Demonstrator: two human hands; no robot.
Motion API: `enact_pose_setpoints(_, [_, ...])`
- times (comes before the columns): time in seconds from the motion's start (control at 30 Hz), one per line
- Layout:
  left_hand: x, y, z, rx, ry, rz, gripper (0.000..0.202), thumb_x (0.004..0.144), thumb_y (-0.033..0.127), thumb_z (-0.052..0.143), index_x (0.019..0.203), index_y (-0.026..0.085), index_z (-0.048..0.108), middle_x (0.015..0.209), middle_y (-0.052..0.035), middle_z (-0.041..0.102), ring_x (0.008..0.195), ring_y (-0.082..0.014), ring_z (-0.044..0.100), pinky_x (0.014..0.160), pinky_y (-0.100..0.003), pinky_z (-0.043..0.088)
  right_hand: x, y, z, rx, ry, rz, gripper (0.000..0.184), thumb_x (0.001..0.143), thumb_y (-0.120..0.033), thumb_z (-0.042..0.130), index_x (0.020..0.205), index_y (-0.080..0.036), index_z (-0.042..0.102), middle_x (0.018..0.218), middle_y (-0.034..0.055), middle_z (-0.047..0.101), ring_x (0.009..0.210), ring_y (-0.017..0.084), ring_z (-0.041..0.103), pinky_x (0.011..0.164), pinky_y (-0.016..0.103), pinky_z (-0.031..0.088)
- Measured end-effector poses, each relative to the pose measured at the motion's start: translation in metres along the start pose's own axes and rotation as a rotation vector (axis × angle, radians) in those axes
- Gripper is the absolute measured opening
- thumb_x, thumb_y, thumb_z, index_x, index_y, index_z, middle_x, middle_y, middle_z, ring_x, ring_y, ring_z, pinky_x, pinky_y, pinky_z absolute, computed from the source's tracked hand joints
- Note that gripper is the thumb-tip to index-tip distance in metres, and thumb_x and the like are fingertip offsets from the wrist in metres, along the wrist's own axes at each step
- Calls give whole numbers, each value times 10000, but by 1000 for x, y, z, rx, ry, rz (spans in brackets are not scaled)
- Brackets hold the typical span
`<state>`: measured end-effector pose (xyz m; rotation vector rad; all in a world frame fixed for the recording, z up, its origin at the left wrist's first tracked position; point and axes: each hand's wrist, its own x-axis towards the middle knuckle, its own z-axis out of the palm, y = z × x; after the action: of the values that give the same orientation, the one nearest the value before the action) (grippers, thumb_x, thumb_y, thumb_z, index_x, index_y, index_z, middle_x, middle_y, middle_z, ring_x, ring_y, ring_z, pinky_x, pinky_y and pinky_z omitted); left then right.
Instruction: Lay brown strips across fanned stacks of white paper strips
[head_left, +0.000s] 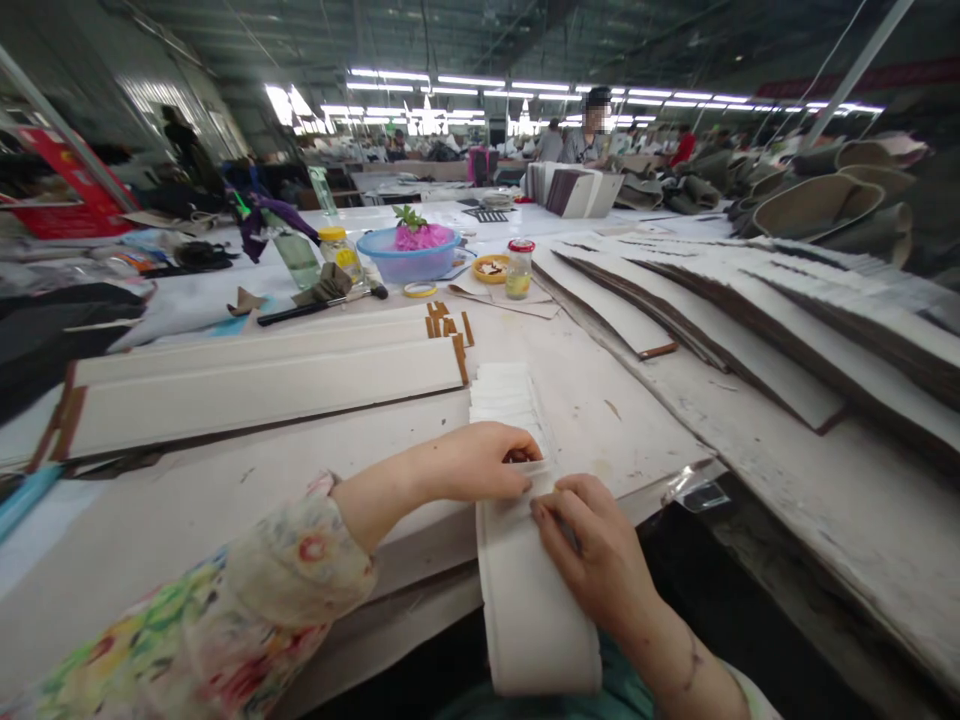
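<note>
A long white strip (pixel 536 600) hangs over the table's near edge, its lower end curving toward my body. My left hand (pixel 487 462) is closed at the upper part of this strip, fingers curled down onto it. Beside it on the right, my right hand (pixel 592 535) pinches the strip's right edge between thumb and fingers. Just beyond my hands, a fanned stack of white strips (pixel 501 395) lies on the table. What is under my left fingers is partly hidden.
Long white panels with brown ends (pixel 270 385) lie at the left. Layered white strips (pixel 675 310) cover the right side. Farther back stand a blue basin (pixel 409 262), a red-lidded jar (pixel 519 272) and a yellow-lidded jar (pixel 339 255). A co-worker (pixel 589 140) is in the background.
</note>
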<state>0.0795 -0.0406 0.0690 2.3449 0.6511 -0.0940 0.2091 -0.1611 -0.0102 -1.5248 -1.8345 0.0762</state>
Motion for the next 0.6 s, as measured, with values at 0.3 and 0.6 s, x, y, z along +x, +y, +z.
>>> enact_pose_setpoints(0.3, [0,-5,24,152,242,34,332,695,127,482,1012,186,560,1009,-36,585,950,-182,524,833,-280,417,1,-1,0,16,37,2,143,844,-181,432,767,-182,553,767,47,521,755,169,481,663,299,410])
enact_pose_setpoints(0.6, [-7,0,32,264,274,119,250,808,107,413,1011,170,544,984,-51,543,944,-181,477,861,-319,399,3,-5,-3,9,13,28,160,850,-190,425,752,-179,550,771,52,522,764,173,479,677,307,412])
